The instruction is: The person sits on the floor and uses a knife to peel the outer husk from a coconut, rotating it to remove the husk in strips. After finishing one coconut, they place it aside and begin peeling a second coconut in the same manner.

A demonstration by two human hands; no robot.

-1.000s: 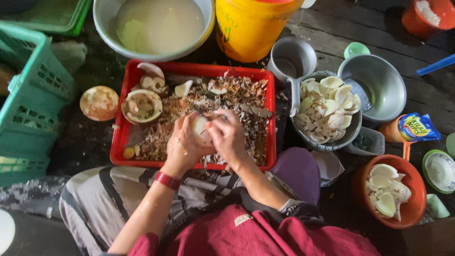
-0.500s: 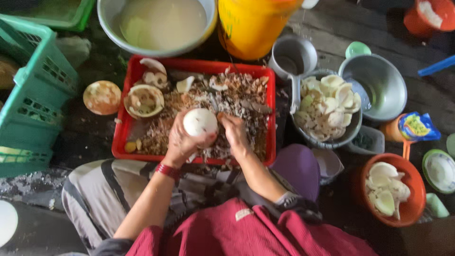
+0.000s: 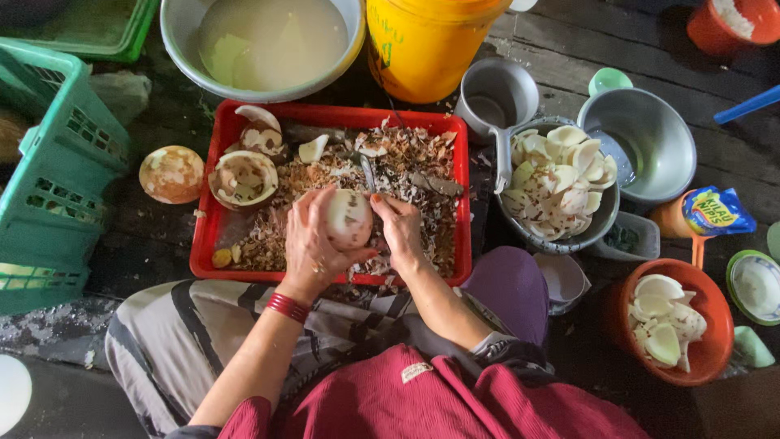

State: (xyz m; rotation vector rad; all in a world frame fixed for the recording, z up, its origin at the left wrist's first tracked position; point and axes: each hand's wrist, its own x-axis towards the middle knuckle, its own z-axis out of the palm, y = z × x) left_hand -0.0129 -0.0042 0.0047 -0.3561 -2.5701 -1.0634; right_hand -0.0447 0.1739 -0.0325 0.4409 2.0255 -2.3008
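A pale, peeled coconut (image 3: 349, 218) is cupped in the left hand (image 3: 313, 244), whose fingers are wrapped closed around its near side, above the red tray (image 3: 208, 219). The right hand (image 3: 402, 232) is pressed against the coconut's other side, fingers curled; whether a blade is gripped in it cannot be told. Brown shavings (image 3: 410, 183) are spread just beyond the grip. A metal bowl of white pieces (image 3: 556, 191) is seen to its right, well apart.
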